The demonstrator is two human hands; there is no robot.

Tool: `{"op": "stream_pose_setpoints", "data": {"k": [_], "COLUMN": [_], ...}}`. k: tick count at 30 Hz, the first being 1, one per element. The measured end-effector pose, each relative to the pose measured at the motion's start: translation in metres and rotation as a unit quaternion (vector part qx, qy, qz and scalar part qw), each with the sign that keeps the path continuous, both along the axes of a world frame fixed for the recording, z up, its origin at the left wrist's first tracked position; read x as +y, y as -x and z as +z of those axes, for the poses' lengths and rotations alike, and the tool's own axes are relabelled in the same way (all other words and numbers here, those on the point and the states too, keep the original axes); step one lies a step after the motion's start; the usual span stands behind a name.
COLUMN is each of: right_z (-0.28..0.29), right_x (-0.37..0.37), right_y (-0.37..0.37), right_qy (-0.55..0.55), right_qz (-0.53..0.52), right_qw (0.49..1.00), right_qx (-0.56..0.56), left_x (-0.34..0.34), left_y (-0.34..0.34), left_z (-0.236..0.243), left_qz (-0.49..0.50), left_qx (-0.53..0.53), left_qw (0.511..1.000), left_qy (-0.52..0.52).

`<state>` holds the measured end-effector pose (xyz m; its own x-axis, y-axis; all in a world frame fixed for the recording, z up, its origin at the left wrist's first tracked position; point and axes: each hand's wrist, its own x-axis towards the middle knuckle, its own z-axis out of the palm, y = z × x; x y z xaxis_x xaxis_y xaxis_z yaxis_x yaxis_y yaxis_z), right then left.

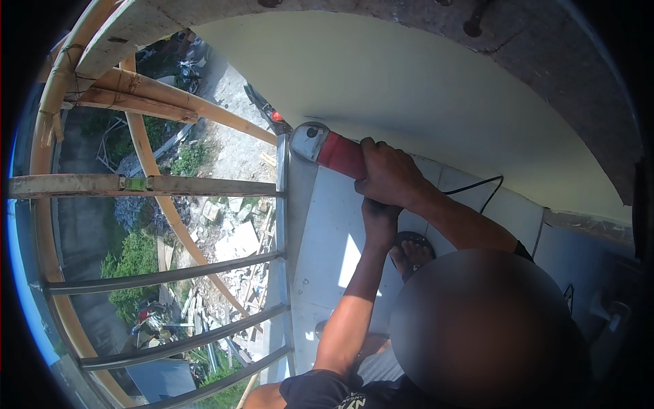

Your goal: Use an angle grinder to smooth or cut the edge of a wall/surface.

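Note:
Neither of my own hands shows in the head view. Below me another person, seen from above, works at a balcony railing. One of their hands [388,176] grips the red body of an angle grinder [334,151]. Its grey metal head sits against the top of the upright steel railing post [283,198]. Their other hand [378,221] is lower, under the first, and I cannot tell what it touches. A black cable [477,187] trails from the grinder across the floor.
Steel rails [163,276] run left from the post, with bamboo scaffold poles [170,99] outside them. Far below lies rubble and greenery [238,238]. A cream wall [409,88] curves above, and the light tiled floor [327,238] carries the person's sandalled foot [412,252].

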<state>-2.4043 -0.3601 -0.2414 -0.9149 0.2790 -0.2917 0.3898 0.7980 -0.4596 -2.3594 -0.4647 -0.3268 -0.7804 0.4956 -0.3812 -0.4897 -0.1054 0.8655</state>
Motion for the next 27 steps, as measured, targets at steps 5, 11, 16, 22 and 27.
{"op": "stream_pose_setpoints", "data": {"k": [5,11,16,22,27], "right_z": [-0.0019,-0.001,-0.0016,-0.0023,-0.0037], "right_x": [0.0004,0.0007,0.001,0.0004,0.001], "right_y": [0.0005,-0.0003,0.0002,0.0001,0.0009], "right_qy": [0.005,0.007,0.001,0.002,-0.002], "right_qz": [-0.001,0.001,0.002,0.001,0.001], "right_qw": [1.0,1.0,1.0,1.0,1.0], "right_qx": [0.01,0.009,0.011,0.011,0.02], "left_x": [0.0013,0.0003,0.0022,0.0015,0.0023], "left_y": [-0.0002,0.0002,-0.0005,-0.0003,0.0], "left_z": [-0.0028,-0.0035,-0.0077,-0.0095,-0.0101], "left_qz": [0.024,0.007,0.024,0.023,0.028], "left_qx": [0.012,0.0,-0.009,-0.015,-0.019], "left_qw": [1.0,1.0,0.999,0.999,0.998], "left_qy": [-0.014,-0.016,-0.044,-0.042,-0.052]}}
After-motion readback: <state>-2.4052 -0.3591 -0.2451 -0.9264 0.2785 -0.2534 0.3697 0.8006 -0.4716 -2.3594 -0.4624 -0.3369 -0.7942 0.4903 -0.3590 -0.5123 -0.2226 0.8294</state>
